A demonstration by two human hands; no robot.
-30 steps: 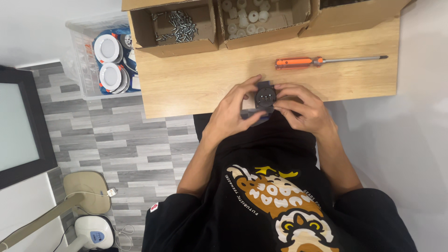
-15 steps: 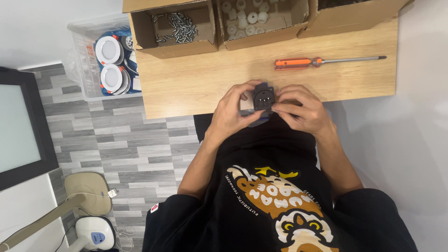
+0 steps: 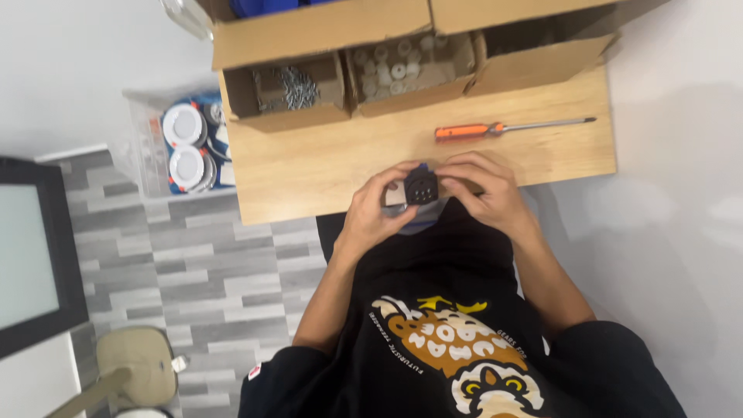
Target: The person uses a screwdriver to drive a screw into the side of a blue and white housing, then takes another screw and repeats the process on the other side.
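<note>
At the far left of the frame a dark panel (image 3: 31, 255) was seen, and below it, at lower left, a beige stool (image 3: 139, 368). Just left of the table a clear bin (image 3: 147, 131) of round white fittings (image 3: 184, 124) stood on the grey floor.

On the wooden table (image 3: 325, 162), along its far edge, three cardboard boxes were set in a row: the left box (image 3: 290, 89) held what looked like metal clips or springs, though the view was too small to be sure; the middle box (image 3: 406, 70) held small white parts; the right box (image 3: 534, 58) showed nothing that could be made out.

At the near edge of the table, in the centre of the frame, a small black part (image 3: 422, 186) with several holes in its face was held up between both hands. The left hand (image 3: 379, 210) was closed round it from the left, and the right hand (image 3: 484, 186) gripped it from the right with fingertips on its rim. A bit of blue showed at its top edge.

An orange-handled screwdriver (image 3: 507, 127) lay untouched just beyond the hands, right of centre. The part was judged to be mid-assembly: in hand, not yet set down, the tool not yet taken up. Nothing lay between the hands and the screwdriver or the boxes.
</note>
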